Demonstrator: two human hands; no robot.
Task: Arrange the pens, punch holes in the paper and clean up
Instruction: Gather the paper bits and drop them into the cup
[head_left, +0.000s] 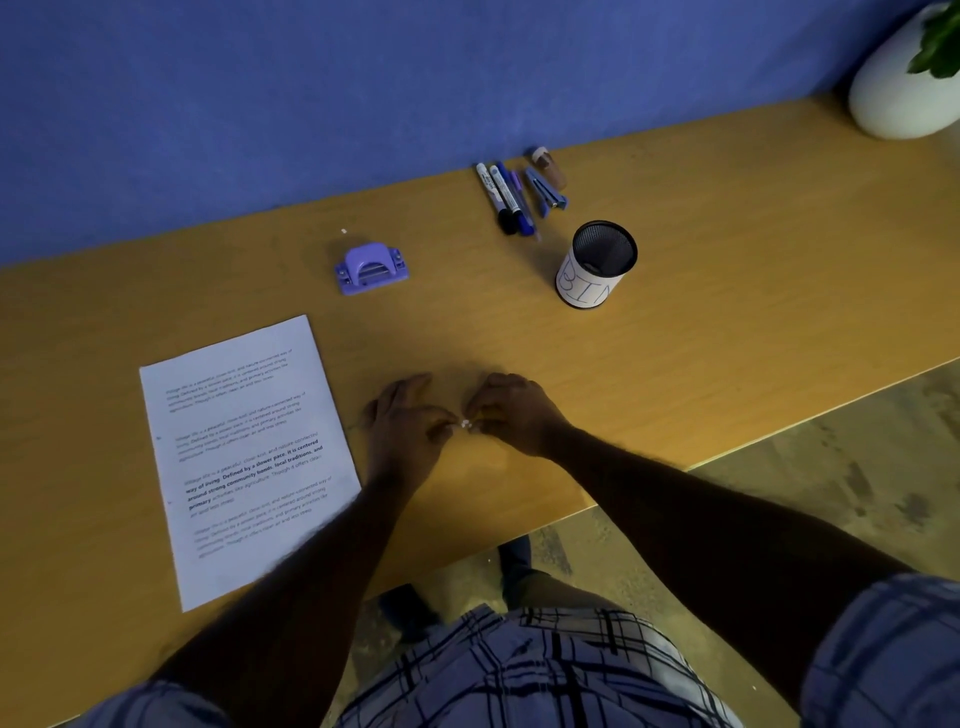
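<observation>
White scraps (466, 423) at right grip (514, 415) fingertips

Punch (371, 269) behind paper (244, 457) (pens (506, 200) farther right).

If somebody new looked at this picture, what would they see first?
Probably the two hands, left hand and right hand, whose fingertips meet at some tiny white bits near the front edge of the table. Next comes the white printed paper lying to their left. Behind them are the purple hole punch and the mesh cup marked BIN.
</observation>
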